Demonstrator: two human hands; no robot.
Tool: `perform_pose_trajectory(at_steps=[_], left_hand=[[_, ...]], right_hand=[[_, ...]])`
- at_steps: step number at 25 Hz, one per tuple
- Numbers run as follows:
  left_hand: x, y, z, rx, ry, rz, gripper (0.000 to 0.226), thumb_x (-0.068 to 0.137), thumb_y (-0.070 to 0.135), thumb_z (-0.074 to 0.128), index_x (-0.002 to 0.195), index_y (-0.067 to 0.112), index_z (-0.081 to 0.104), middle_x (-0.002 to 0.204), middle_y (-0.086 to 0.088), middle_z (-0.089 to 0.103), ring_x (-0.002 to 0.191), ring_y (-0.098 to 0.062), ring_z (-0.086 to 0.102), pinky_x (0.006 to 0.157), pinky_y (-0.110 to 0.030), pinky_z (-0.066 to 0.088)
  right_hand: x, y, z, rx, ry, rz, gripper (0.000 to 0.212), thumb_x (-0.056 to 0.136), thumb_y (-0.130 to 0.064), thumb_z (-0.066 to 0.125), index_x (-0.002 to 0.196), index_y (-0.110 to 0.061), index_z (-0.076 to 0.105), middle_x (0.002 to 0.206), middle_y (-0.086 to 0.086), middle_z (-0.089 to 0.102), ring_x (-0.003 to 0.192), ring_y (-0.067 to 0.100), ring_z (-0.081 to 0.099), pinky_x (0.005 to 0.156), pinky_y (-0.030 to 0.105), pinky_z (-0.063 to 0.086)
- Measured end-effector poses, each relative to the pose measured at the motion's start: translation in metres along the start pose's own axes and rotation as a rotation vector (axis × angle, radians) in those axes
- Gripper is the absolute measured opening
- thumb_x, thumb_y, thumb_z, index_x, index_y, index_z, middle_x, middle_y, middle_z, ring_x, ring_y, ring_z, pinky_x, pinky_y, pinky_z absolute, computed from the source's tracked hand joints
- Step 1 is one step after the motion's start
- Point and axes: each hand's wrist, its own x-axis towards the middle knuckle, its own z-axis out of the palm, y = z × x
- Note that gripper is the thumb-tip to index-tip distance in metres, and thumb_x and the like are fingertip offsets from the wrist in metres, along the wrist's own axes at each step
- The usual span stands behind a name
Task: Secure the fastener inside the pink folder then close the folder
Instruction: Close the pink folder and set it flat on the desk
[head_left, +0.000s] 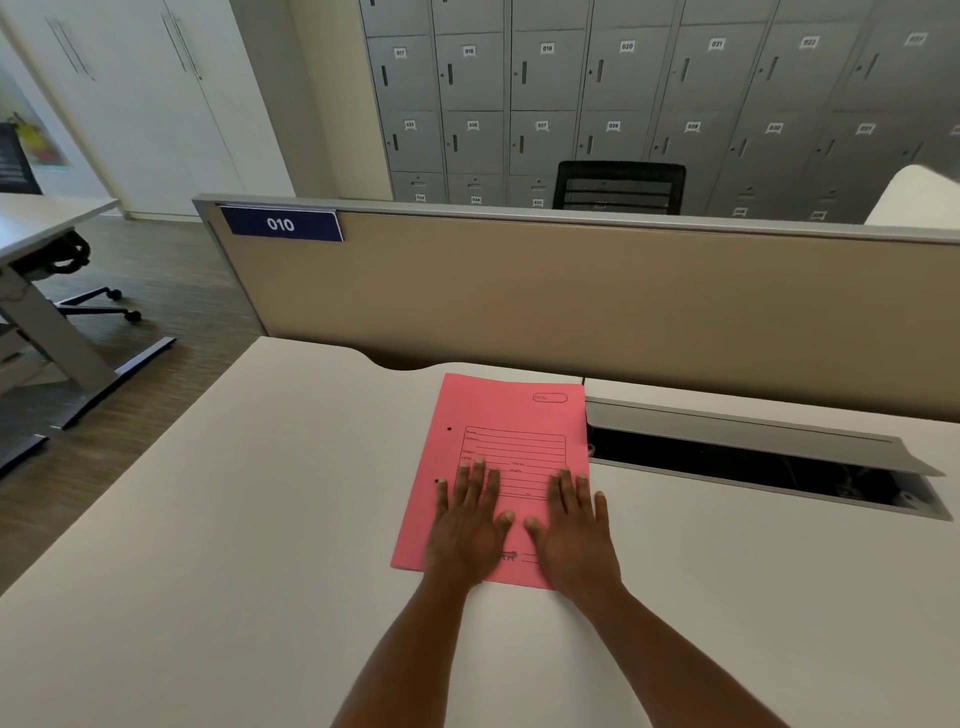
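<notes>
The pink folder (511, 415) lies shut and flat on the white desk (234, 519), its printed front cover facing up and two small holes near its left edge. My left hand (470, 525) rests palm down on the lower left of the cover, fingers spread. On the lower right of the cover, my right hand (574, 530) lies flat the same way. Neither hand holds anything. The fastener inside is hidden by the cover.
A cable tray (753, 462) with its grey lid raised opens in the desk just right of the folder. A beige partition (571, 291) labelled 010 stands behind the desk. Grey lockers and a black chair (618, 187) are beyond it. Another desk stands at the left.
</notes>
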Motion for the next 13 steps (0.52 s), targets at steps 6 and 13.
perform_pose_trajectory(at_steps=[6,13], left_hand=[[0.001,-0.0022,0.0056,-0.008,0.023,0.006,0.068,0.1,0.055,0.01,0.156,0.023,-0.012,0.165,-0.002,-0.014,0.151,-0.025,-0.016,0.123,-0.05,-0.009],[0.0015,-0.0034,0.0047,-0.004,0.034,0.014,0.069,0.099,0.055,0.008,0.156,0.021,-0.01,0.165,-0.002,-0.011,0.151,-0.025,-0.015,0.122,-0.049,-0.009]], right_hand=[[-0.0014,-0.0003,0.0023,-0.006,0.011,0.011,0.099,0.078,-0.068,-0.025,0.154,-0.011,0.003,0.164,0.01,0.003,0.151,0.03,-0.002,0.122,0.05,-0.001],[-0.0014,-0.002,-0.0008,-0.025,-0.017,0.003,0.099,0.074,-0.069,-0.026,0.153,-0.013,-0.006,0.164,0.008,-0.004,0.151,0.028,-0.008,0.122,0.048,-0.005]])
